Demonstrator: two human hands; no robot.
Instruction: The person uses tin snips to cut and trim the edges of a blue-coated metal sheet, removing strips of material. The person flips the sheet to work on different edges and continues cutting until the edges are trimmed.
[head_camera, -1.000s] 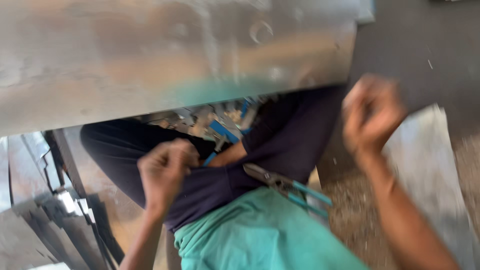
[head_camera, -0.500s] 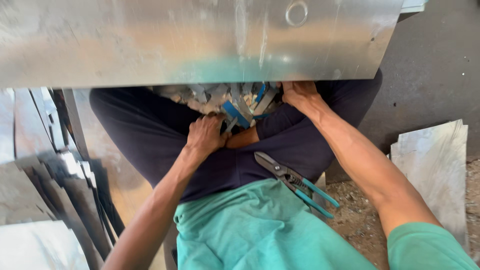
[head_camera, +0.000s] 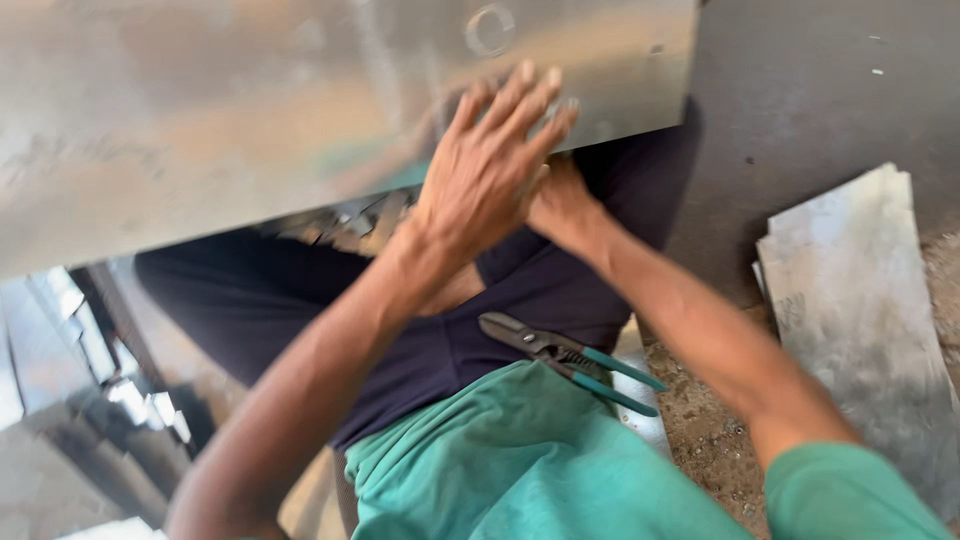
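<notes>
Far left of the frame: a blurred stack of metal offcuts (head_camera: 95, 400) at the lower left edge, grey and shiny, details too soft to make out.

Across the whole top: a big metal sheet (head_camera: 250, 130), edge slanting from mid-left up toward the upper right, a ring mark near its top right corner.

Centre, upper half: left hand (head_camera: 490, 165) spread wide open, fingers fanned, palm pressed flat on the sheet right at its lower edge, forearm running down to the lower left. Gripping nothing, just pressing.

Just right of it and partly behind: right hand (head_camera: 562, 205) tucked at the sheet's lower edge, mostly covered by the left hand; fingers hidden, so open or closed cannot be told. Its forearm stretching down to the lower right, ending in a green sleeve (head_camera: 850, 495).

Below the hands: dark trousers (head_camera: 300, 300) filling the middle, green shirt (head_camera: 520, 460) at bottom centre.

Centre right, lying on the lap: snips (head_camera: 565, 358) with grey jaws pointing left and teal handles pointing right, touched by neither hand, resting just above the shirt's hem.

Further right: dark floor (head_camera: 820, 90) at the upper right, gritty dirt (head_camera: 710, 430) beneath the right forearm.

Far right: a smaller sheet piece (head_camera: 870, 330) flat on the ground, well apart from both hands.
</notes>
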